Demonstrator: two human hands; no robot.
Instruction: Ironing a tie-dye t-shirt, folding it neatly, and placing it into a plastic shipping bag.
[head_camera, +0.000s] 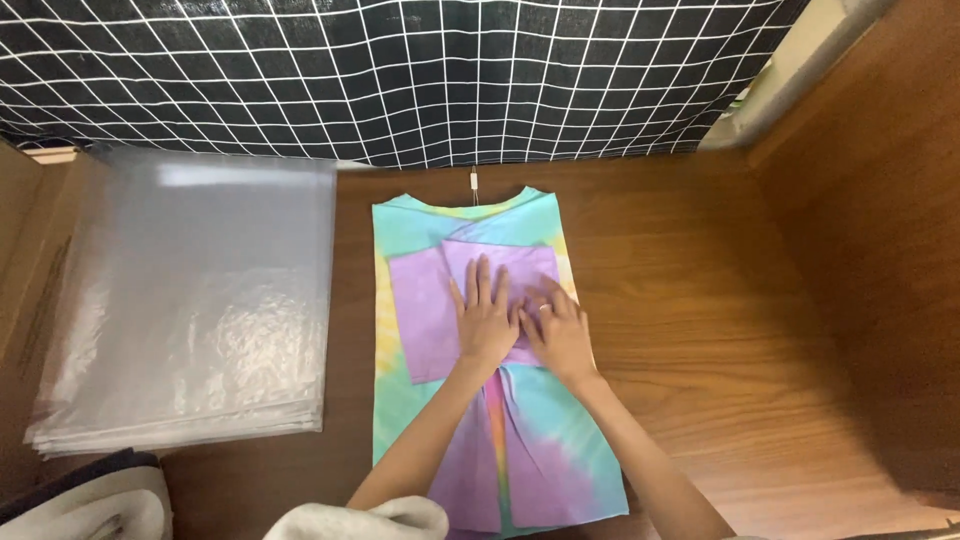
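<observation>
A tie-dye shirt (410, 410) in teal, yellow and purple lies flat and lengthwise on the wooden table (720, 330), its sides folded inward. Its purple sleeves (425, 300) are folded over the chest. My left hand (485, 320) presses flat on the folded sleeves, fingers spread. Beside it, touching, my right hand (560, 335) also rests palm down on the shirt. A small white tag (474, 183) sticks out at the collar.
A stack of clear plastic bags (190, 300) lies at the left. A black cloth with a white grid (400, 70) hangs along the back. A wooden side panel (880, 200) rises at the right. White fabric (100, 505) sits at the bottom left.
</observation>
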